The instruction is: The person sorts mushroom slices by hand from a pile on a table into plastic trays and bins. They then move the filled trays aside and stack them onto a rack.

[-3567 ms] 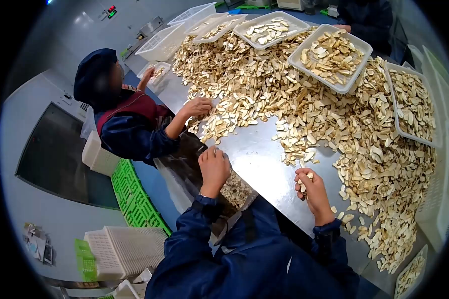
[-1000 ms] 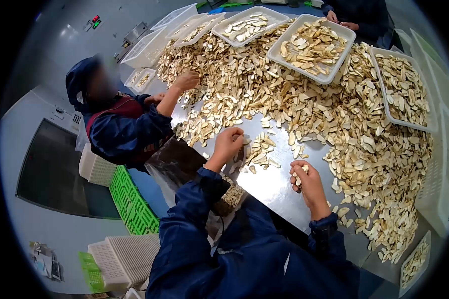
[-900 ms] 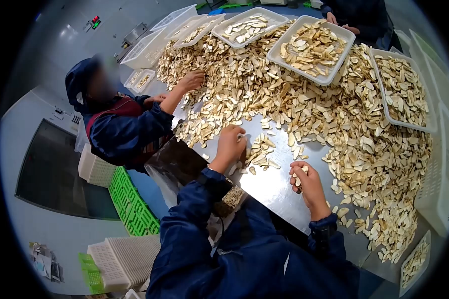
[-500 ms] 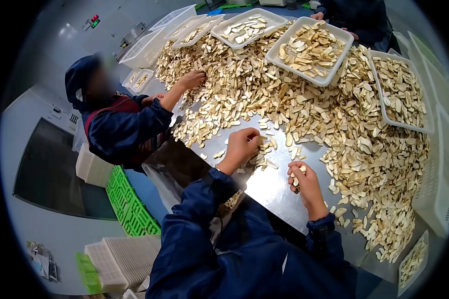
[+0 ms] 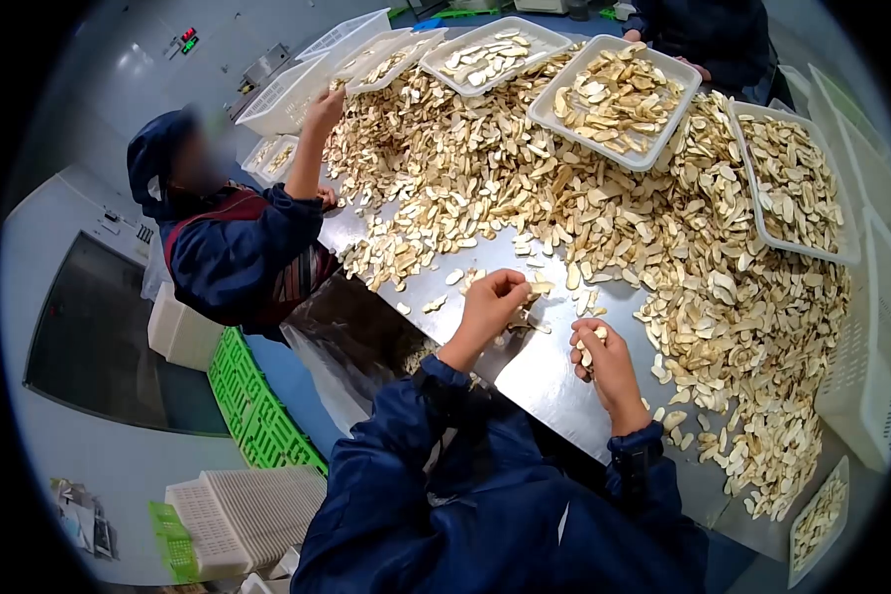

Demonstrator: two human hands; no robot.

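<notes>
Pale, brown-edged dried mushroom slices [image 5: 525, 188] form a broad heap across the metal table [image 5: 554, 381]. My left hand [image 5: 487, 315] hovers low over the near part of the tabletop, thumb and forefinger pinched together. Right at those fingertips lies a small cluster of slices [image 5: 541, 288]; what is inside the pinch is hidden. My right hand [image 5: 612, 368] is closed around a few whitish mushroom slices [image 5: 598, 335], held close above the table near its front edge.
White trays of slices [image 5: 616, 150] rest on and around the heap. A co-worker [image 5: 238, 247] stands at the left, a raised hand [image 5: 325, 111] near the crates [image 5: 282, 99]; another person [image 5: 708, 45] is at the far side. Green crates [image 5: 257, 396] and stacked white trays [image 5: 238, 520] sit lower left.
My left hand has drawn slightly back toward me, while my right hand stays put. The co-worker's hand has left the heap and risen toward the trays at the back left.
</notes>
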